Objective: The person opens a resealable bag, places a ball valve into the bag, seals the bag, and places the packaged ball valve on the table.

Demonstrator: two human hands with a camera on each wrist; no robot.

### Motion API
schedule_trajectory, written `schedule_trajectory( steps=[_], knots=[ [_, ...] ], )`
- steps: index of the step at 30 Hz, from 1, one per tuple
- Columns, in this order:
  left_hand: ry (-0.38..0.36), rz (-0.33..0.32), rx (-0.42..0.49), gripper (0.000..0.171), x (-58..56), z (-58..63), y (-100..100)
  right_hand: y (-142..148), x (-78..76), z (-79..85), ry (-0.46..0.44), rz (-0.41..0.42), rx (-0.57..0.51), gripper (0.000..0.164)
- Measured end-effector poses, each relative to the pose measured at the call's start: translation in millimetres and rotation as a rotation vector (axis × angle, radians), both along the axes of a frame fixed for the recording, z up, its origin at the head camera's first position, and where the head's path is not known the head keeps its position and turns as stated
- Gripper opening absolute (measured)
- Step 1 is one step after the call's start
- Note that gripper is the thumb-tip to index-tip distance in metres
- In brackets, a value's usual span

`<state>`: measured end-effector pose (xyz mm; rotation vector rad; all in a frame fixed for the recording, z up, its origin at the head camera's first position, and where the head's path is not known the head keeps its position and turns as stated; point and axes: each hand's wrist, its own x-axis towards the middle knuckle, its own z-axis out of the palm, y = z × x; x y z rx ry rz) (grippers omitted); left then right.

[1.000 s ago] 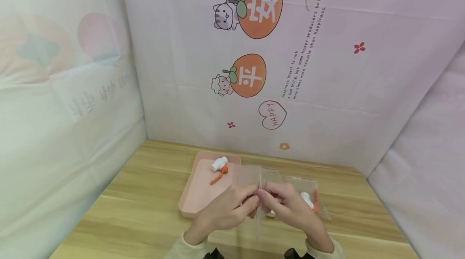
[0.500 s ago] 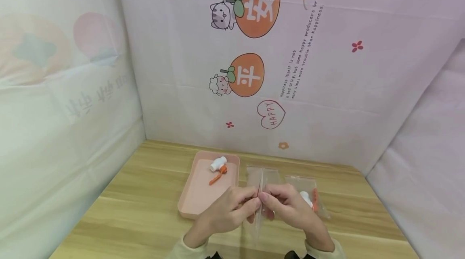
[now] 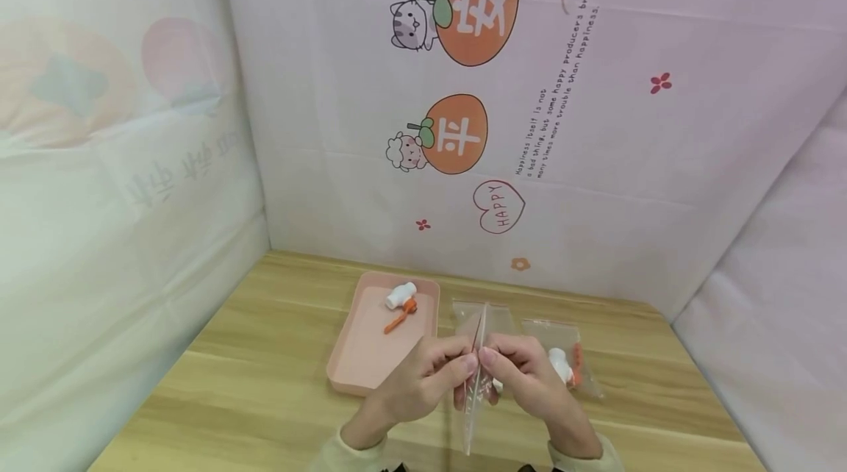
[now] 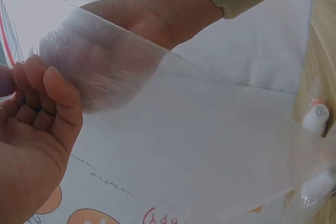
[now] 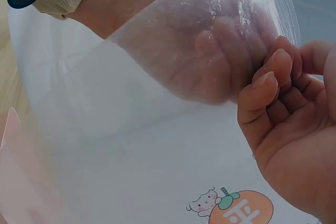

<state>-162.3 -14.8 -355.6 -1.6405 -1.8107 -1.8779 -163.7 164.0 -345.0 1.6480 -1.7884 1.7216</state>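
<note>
In the head view a clear zip bag (image 3: 473, 402) hangs upright between the two hands, seen nearly edge-on. My left hand (image 3: 423, 382) pinches one side of it with thumb and curled fingers. From the other side my right hand (image 3: 526, 380) pinches it in the same way, thumbs close together. Through the see-through film (image 4: 220, 124), the left wrist view shows the right hand behind, and a red line runs along the bag's edge. I make out nothing inside the held bag. The right wrist view shows its wide wall (image 5: 105, 114) up close.
A pink tray (image 3: 360, 354) holds a white plastic valve (image 3: 400, 295) with an orange lever (image 3: 399, 320). Beyond my hands lies another clear bag (image 3: 499, 317), partly hidden. To the right, a clear bag (image 3: 552, 332) contains white and orange parts. Printed cloth walls surround the wooden table.
The bag has turned more edge-on to the head view, and its walls now show as a narrow strip between the hands. Both hands stay almost in place, still pinching it.
</note>
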Motion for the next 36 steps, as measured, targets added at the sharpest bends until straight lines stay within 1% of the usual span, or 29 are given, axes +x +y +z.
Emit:
schedule_trajectory(
  steps=[3, 6, 8, 11, 15, 17, 20, 23, 26, 29, 31, 34, 36],
  knots=[
    [-0.026, -0.014, 0.017, 0.023, 0.5, -0.3, 2, 0, 0.3, -0.4, 0.007, 0.002, -0.015, 0.026],
    [-0.047, 0.004, 0.024, 0.024, 1.2, -0.4, 2, -1, 0.2, -0.4, 0.007, 0.001, -0.021, 0.026],
    [-0.048, 0.018, 0.030, 0.024, 1.7, 0.5, 3, -1, 0.1, -0.2, 0.004, 0.002, -0.017, 0.026],
    [-0.031, 0.042, 0.033, 0.025, 3.4, 4.2, 3, -1, 0.6, -0.1, -0.008, -0.013, -0.006, 0.025],
    [-0.018, 0.064, 0.032, 0.025, 9.2, 12.8, 2, -1, 1.7, -0.6, -0.015, -0.024, -0.008, 0.025],
    [-0.021, 0.074, 0.031, 0.025, 11.1, 14.6, 2, -1, 2.3, -0.9, -0.015, -0.027, -0.016, 0.025],
    [-0.018, 0.102, 0.030, 0.026, 9.8, 10.5, 4, -2, 3.0, -0.1, 0.000, -0.016, -0.034, 0.026],
    [0.001, 0.092, 0.041, 0.027, 5.2, 3.5, 7, -3, 3.3, 2.0, 0.014, 0.013, -0.049, 0.027],
    [0.028, 0.072, 0.063, 0.026, 2.9, 0.2, 10, -4, 3.9, 4.2, 0.021, 0.036, -0.060, 0.026],
    [0.061, 0.094, 0.083, 0.024, 2.3, -2.2, 12, -5, 4.7, 5.6, 0.029, 0.042, -0.066, 0.026],
    [0.069, 0.109, 0.093, 0.024, 3.0, -3.0, 12, -5, 5.3, 6.1, 0.030, 0.036, -0.069, 0.026],
    [0.076, 0.122, 0.109, 0.025, 9.6, 5.7, 12, -5, 5.6, 5.9, 0.035, 0.028, -0.067, 0.026],
    [0.070, 0.125, 0.119, 0.025, 10.8, 6.5, 13, -5, 5.7, 6.0, 0.035, 0.023, -0.068, 0.026]
  ],
)
